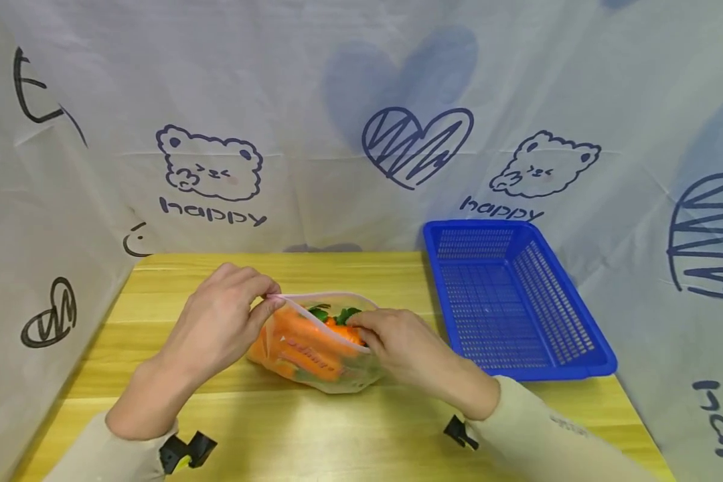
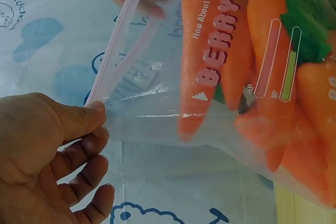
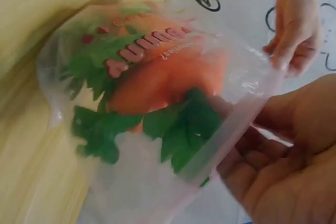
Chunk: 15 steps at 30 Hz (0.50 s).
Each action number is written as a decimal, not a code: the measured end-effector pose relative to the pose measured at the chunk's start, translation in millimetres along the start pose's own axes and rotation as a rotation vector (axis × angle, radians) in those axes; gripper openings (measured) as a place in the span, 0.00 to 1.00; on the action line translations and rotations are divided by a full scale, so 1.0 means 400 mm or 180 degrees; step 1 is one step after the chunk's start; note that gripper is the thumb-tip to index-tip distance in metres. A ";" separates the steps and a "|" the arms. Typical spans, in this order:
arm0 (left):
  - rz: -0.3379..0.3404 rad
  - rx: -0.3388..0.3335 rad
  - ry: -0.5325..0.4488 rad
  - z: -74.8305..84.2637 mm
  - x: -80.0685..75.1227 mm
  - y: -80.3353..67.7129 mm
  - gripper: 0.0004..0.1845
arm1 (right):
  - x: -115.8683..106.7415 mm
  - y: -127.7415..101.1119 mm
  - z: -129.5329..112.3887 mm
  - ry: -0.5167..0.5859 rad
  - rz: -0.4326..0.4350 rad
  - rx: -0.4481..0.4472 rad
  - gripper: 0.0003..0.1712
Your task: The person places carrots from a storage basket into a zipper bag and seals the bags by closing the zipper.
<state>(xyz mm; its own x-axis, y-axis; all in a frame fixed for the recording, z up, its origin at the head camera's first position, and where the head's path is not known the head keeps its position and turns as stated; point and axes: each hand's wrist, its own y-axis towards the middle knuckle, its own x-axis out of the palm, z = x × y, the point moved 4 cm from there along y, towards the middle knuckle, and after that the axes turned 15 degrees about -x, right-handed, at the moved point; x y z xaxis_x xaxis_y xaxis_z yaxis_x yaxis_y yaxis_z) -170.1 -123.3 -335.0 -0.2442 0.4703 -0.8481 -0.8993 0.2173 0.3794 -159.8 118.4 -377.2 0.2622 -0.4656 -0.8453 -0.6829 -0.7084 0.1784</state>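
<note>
A see-through zip bag (image 1: 313, 361) with printed lettering stands on the table, its mouth open. Inside it are several orange carrots (image 2: 265, 77) with green leafy tops (image 3: 191, 124). My left hand (image 1: 223, 318) pinches the left end of the bag's pale pink zip rim (image 2: 123, 30) between thumb and index finger; its other fingers are loosely bent. At the right side of the mouth, my right hand (image 1: 397, 338) has its fingertips inside the bag, by a carrot and its leaves. The film and leaves partly hide those fingertips, so whether they grip anything is unclear.
A blue plastic basket (image 1: 578, 314) with perforated walls stands on the right of the yellow wood-grain table (image 1: 265, 435), beyond my right forearm. White cloth (image 1: 301, 87) with bear and heart drawings hangs behind the table and along both sides.
</note>
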 end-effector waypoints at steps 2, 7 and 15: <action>-0.0034 -0.0020 -0.0010 -0.001 0.001 0.001 0.03 | 0.035 0.043 0.012 0.0257 -0.0334 0.0243 0.13; -0.0123 -0.0095 -0.0037 -0.005 0.007 -0.001 0.03 | 0.121 0.106 0.037 0.0500 -0.1043 0.0489 0.04; -0.0236 -0.0467 -0.0138 -0.033 -0.021 0.005 0.03 | 0.056 0.062 -0.014 0.0216 0.0194 -0.0256 0.08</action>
<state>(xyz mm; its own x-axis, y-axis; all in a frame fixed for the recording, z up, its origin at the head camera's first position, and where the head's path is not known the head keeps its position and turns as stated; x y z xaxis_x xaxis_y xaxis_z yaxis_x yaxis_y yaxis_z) -174.5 -138.1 -331.8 -0.1623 0.4947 -0.8538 -0.9583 0.1271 0.2558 -167.1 87.6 -388.9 0.2692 -0.5421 -0.7960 -0.6429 -0.7166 0.2706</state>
